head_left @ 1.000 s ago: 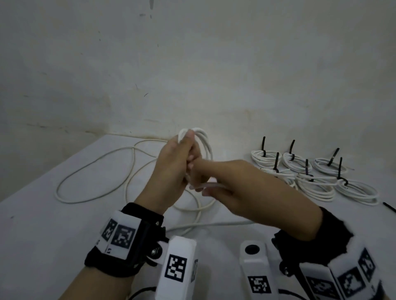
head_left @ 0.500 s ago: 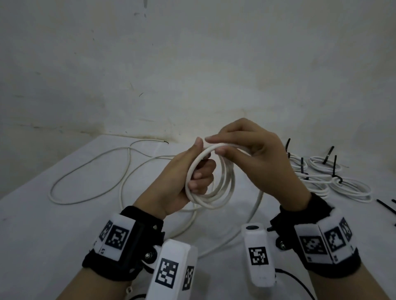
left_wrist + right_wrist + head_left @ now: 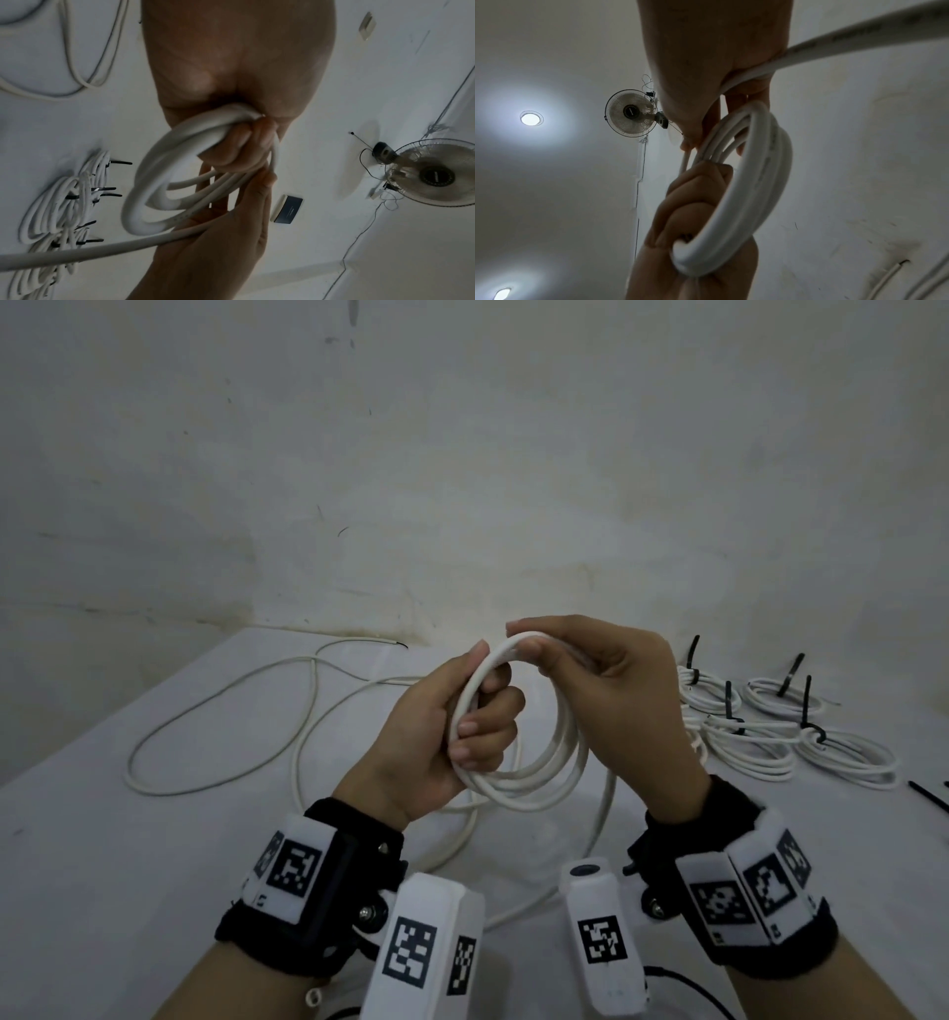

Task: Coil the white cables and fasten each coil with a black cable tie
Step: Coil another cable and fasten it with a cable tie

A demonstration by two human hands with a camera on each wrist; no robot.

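Observation:
Above the table my left hand [image 3: 462, 711] grips one side of a white cable coil [image 3: 544, 778] of several loops, fingers curled through it. My right hand [image 3: 590, 670] pinches the cable at the coil's top, and the free length runs down under that hand to the table [image 3: 606, 809]. The left wrist view shows the coil [image 3: 154, 182] bunched in the left fist with the right hand's fingers [image 3: 257, 203] on the strand. In the right wrist view the coil [image 3: 757, 192] hangs between both hands. The rest of the loose cable [image 3: 215, 711] lies in wide loops on the left of the table.
Several finished white coils [image 3: 760, 737] with black cable ties [image 3: 729, 706] lie at the right of the table [image 3: 77, 865]. A loose black tie [image 3: 924, 796] lies at the far right edge. A wall stands close behind the table.
The right hand has swung up from below the left hand to the coil's top, laying another loop on. The coil now hangs open and larger between both hands.

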